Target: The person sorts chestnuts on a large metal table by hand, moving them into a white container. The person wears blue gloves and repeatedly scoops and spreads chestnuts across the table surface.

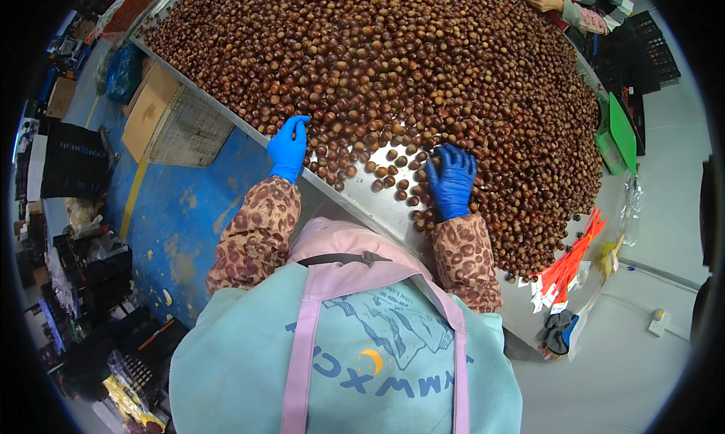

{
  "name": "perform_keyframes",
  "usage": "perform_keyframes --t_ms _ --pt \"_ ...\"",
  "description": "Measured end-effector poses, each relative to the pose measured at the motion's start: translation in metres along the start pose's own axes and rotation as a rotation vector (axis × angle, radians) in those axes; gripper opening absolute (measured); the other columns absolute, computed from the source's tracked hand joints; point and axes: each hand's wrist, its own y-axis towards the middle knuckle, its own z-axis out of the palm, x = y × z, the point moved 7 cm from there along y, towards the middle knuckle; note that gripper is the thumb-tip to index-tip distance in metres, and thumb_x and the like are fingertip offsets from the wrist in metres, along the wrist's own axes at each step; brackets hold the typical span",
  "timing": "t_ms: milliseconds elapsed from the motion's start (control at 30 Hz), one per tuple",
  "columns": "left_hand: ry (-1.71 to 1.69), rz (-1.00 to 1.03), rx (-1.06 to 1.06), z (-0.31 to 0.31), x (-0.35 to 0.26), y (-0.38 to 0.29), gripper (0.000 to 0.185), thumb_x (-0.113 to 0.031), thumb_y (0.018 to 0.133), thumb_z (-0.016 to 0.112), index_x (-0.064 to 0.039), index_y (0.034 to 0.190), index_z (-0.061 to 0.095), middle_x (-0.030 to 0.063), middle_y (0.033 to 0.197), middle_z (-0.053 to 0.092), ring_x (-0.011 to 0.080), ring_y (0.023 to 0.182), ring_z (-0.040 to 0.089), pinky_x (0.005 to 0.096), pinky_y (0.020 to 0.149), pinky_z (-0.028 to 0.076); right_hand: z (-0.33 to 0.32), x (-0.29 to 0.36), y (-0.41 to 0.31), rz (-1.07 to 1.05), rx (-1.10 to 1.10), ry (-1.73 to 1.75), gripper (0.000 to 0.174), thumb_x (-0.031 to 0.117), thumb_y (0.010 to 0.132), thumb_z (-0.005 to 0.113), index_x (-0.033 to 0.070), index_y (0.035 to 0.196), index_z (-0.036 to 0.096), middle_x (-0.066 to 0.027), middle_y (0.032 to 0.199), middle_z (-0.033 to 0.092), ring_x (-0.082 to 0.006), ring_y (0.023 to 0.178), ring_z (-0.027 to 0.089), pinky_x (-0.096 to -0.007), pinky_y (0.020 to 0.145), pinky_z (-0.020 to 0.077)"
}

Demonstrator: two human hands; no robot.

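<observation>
A large heap of brown chestnuts (362, 66) covers most of a metal table (374, 199) before me. My left hand (288, 148), in a blue glove, is over the table's near-left edge beside the heap. Its thumb and fingertips come close together, and whether a nut is between them is not clear. My right hand (453, 176), gloved in darker blue, lies palm down on nuts at the heap's near side, thumb apart from the fingers. Its palm is hidden. Several loose chestnuts (391, 170) are scattered on the bare metal between my hands.
Red mesh bags (572, 264) with white tags and a grey-blue glove (558, 332) lie at the table's right end. Beyond them stands a green container (620, 133). Another person's hand (542, 1) reaches in at the far right. A cardboard box (150, 111) and crate (190, 128) stand left.
</observation>
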Motion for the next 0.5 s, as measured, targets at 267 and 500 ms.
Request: perform_keyframes --t_ms 267,500 --pt "0.04 0.065 -0.042 -0.001 -0.005 0.001 0.022 -0.032 0.101 0.051 -0.024 0.11 0.069 0.0026 0.064 0.052 0.014 0.05 0.042 0.0343 0.046 0.035 -0.022 -0.105 0.013 0.224 -0.048 -0.153 0.036 0.041 0.091 0.062 0.021 0.12 0.059 -0.009 0.118 0.058 -0.0297 0.116 0.051 -0.0478 0.101 0.0372" --pt "0.015 0.028 0.039 -0.005 -0.012 -0.001 0.021 -0.029 0.1 0.052 -0.022 0.111 0.068 0.0071 0.067 0.061 0.0167 0.05 0.051 0.0348 0.048 0.039 -0.04 -0.083 0.021 0.26 -0.118 0.018 0.048 0.037 0.084 0.07 0.013 0.124 0.059 -0.0136 0.117 0.057 -0.0334 0.113 0.052 -0.0465 0.097 0.041"
